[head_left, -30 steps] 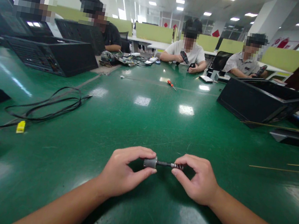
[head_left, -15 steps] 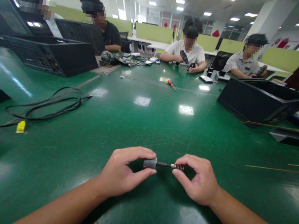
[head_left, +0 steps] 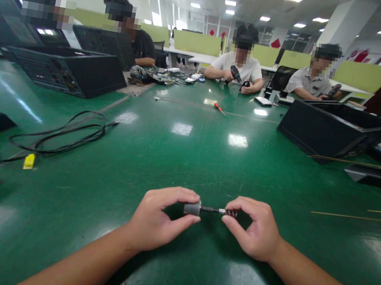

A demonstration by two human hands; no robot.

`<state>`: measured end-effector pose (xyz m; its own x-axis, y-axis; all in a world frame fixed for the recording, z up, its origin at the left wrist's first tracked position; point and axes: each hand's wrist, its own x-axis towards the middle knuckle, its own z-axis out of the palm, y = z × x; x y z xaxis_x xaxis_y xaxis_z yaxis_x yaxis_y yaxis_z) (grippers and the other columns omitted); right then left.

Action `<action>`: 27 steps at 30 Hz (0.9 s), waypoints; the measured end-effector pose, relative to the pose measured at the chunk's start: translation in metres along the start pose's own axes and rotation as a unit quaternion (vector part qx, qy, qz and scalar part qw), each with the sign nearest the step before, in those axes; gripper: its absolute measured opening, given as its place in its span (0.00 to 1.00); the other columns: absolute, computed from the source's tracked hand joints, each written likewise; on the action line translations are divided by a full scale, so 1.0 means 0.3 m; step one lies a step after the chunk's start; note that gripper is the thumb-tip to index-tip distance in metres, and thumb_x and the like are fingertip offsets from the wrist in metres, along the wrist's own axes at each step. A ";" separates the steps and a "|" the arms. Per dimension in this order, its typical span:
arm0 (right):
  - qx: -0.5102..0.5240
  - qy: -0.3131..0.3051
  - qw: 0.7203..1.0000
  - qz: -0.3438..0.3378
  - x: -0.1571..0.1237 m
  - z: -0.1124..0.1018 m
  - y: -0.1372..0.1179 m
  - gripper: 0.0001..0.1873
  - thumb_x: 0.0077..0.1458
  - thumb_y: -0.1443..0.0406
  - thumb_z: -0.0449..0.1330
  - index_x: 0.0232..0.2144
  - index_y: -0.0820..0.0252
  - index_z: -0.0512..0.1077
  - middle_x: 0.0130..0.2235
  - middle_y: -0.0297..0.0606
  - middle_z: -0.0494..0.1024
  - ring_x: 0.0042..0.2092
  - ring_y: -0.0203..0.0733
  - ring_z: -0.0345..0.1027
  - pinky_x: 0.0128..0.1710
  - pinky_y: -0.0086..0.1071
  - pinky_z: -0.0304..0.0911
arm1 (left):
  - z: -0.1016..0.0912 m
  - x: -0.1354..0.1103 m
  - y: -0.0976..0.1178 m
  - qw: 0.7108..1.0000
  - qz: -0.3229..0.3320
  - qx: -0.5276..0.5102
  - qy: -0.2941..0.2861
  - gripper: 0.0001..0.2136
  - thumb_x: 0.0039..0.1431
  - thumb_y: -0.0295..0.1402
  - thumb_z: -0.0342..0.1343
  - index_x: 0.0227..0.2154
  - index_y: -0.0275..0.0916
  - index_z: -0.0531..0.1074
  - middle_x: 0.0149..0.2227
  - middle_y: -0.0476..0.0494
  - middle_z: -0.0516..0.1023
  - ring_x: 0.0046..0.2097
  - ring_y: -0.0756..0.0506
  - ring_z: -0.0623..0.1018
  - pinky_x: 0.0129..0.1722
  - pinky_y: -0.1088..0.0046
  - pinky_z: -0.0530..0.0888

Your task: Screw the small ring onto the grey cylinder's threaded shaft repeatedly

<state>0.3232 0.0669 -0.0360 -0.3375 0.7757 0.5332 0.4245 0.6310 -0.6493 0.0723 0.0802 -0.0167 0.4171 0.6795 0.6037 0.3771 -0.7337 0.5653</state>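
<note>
Between my two hands lies a small shafted part (head_left: 211, 209), held level just above the green table or touching it; I cannot tell which. It has a grey cylinder (head_left: 193, 207) at the left, a thin dark shaft, a silver collar, and a dark coiled end (head_left: 232, 213) like a spring at the right. My left hand (head_left: 159, 215) pinches the grey cylinder between thumb and fingers. With thumb and forefinger, my right hand (head_left: 256, 230) grips the part around the collar and coil.
Across the green table (head_left: 180, 160) sit several people, one holding a power drill (head_left: 235, 74). A red-handled screwdriver (head_left: 218, 107) lies midway. Black computer cases (head_left: 66, 69) stand left, with another case (head_left: 320, 128) right. A coiled black cable (head_left: 67, 133) and thin yellowish rods (head_left: 343, 215) lie nearer.
</note>
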 end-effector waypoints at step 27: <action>0.117 -0.016 0.992 0.039 -0.010 0.011 0.034 0.17 0.62 0.63 0.52 0.22 0.61 0.69 0.22 0.34 0.71 0.25 0.35 0.64 0.29 0.29 0.57 | -0.033 0.038 -0.044 0.905 -0.346 -0.213 0.126 0.28 0.60 0.43 0.60 0.59 0.35 0.66 0.43 0.41 0.79 0.41 0.43 0.82 0.45 0.65 0.80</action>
<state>0.3258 0.0709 -0.0460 -0.3395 0.8196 0.4616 0.2448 0.5508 -0.7979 0.0640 0.0977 -0.0117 -0.0200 0.9947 0.1007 0.0996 -0.0982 0.9902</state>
